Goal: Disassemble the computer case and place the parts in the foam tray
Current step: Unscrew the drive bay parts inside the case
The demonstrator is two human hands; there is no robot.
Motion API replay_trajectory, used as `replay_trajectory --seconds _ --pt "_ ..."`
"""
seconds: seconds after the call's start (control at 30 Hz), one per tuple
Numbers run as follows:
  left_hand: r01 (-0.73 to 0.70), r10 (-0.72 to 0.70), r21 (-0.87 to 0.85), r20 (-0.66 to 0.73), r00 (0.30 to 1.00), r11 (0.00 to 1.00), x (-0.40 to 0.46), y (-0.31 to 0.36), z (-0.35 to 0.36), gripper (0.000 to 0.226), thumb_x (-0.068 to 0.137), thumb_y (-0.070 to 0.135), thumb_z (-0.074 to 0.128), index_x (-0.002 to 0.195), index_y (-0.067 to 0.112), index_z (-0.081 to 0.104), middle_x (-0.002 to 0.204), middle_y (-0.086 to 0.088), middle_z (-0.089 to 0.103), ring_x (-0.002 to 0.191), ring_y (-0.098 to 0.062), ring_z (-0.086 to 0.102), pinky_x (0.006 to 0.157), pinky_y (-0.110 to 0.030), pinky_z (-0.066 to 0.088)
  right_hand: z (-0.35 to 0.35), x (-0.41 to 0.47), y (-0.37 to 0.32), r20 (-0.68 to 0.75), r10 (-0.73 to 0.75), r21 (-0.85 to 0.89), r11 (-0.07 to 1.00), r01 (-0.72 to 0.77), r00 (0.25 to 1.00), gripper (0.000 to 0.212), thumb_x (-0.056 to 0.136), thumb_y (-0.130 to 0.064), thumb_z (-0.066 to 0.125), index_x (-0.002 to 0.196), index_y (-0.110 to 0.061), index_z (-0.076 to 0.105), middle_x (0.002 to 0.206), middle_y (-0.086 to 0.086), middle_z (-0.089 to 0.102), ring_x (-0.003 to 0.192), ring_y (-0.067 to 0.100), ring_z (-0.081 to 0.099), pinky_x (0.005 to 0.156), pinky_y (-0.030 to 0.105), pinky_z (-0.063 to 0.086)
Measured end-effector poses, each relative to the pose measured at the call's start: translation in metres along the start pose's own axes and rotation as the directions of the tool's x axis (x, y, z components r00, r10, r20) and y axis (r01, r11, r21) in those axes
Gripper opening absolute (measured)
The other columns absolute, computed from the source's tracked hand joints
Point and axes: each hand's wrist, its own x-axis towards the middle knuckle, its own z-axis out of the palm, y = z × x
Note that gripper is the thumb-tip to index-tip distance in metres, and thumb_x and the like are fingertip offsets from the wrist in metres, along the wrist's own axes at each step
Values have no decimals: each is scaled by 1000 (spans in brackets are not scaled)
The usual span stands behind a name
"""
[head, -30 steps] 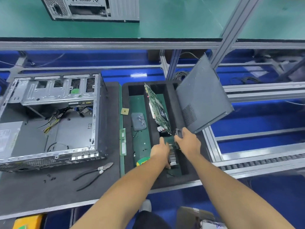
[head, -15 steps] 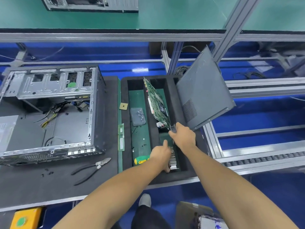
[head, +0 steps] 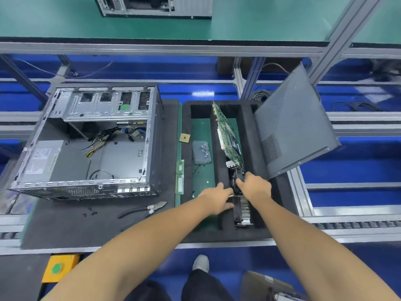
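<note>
The opened computer case (head: 93, 144) lies on its side on the left of the dark mat. To its right sits the black foam tray (head: 249, 127). A green motherboard (head: 229, 135) stands on edge in the tray's middle slot. The grey side panel (head: 297, 127) leans out of the right slot. A finned cooler with a black fan (head: 243, 210) sits at the near end of the middle slot. My left hand (head: 217, 197) grips its left side. My right hand (head: 255, 186) curls over its far end, just below the motherboard.
A screw bag (head: 201, 152) lies in the tray's left bay, with a CPU chip (head: 184, 138) and a RAM stick (head: 180, 179) along the tray's left edge. Pliers (head: 145, 209) and loose screws (head: 90, 211) lie on the mat. A yellow button box (head: 57, 268) sits below the bench.
Both hands stay at the cooler in the middle slot and have closed in on it. My left forearm now hides the green-handled tool in the left bay. The view has shifted slightly.
</note>
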Motion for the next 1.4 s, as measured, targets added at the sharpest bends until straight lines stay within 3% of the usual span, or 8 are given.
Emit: replay_trajectory --seconds 0.23,0.43,0.7,0.8,0.93,1.1,1.3,1.4 --pt "8 -136 -410 -284 949 912 -56 -39 -54 37 109 47 34 104 15 51 101 -6 54 98 -31 59 87 -45 47 -8 -33 -25 -425 -141 128 969 213 894 20 93 -33 56 103 -17 61 99 3 60 92 28 61 94 45 40" --pt "-394 -116 -609 -629 769 688 -116 -65 -108 36 110 39 34 100 18 62 87 9 60 80 -9 58 75 -29 48 -34 -100 -131 -410 -468 661 439 609 783 50 78 -41 55 123 -19 54 115 1 61 107 18 60 93 31 47" --pt "-631 -491 -769 -593 639 107 -183 -138 -151 27 112 28 38 104 12 59 80 -1 50 62 -13 47 58 -29 42 -59 -122 -255 -452 -494 427 611 667 743 9 81 -42 41 78 -37 35 68 -12 50 65 11 45 56 38 32" --pt "-568 -451 -790 -604 657 230 -205 -178 -150 32 109 32 44 117 5 59 98 -4 56 83 -14 58 79 -26 49 -60 -126 -281 -475 -445 449 619 644 759 13 83 -41 45 77 -38 35 69 -10 50 64 8 48 54 34 31" --pt "-265 -315 -476 -820 477 839 -241 -237 -113 39 102 49 44 112 15 61 106 3 52 104 -19 47 94 -24 36 -55 -132 -307 -455 -353 488 669 561 817 11 85 -36 45 79 -36 35 68 -9 49 62 5 47 53 32 27" --pt "-53 -47 -74 -917 396 996 -301 -309 -26 26 103 38 50 90 16 52 91 -2 50 86 -23 41 78 -40 33 -46 -132 -329 -478 -315 367 776 513 820 15 92 -30 49 83 -25 38 68 -2 46 59 22 45 53 33 28" --pt "26 -76 -103 -524 848 994 -320 -350 45 41 97 30 68 132 9 63 124 -9 56 109 -26 62 93 -34 49 -33 -129 -342 -461 -363 270 812 517 810 13 91 -30 43 85 -27 31 76 -1 43 62 30 46 55 39 35" --pt "63 -201 -294 -468 861 954 -314 -350 54 46 97 19 69 142 19 60 129 -1 53 119 -16 58 100 -19 41 -31 -127 -342 -456 -406 211 815 539 792 11 90 -32 38 86 -28 29 78 -1 41 60 32 45 54 39 35"
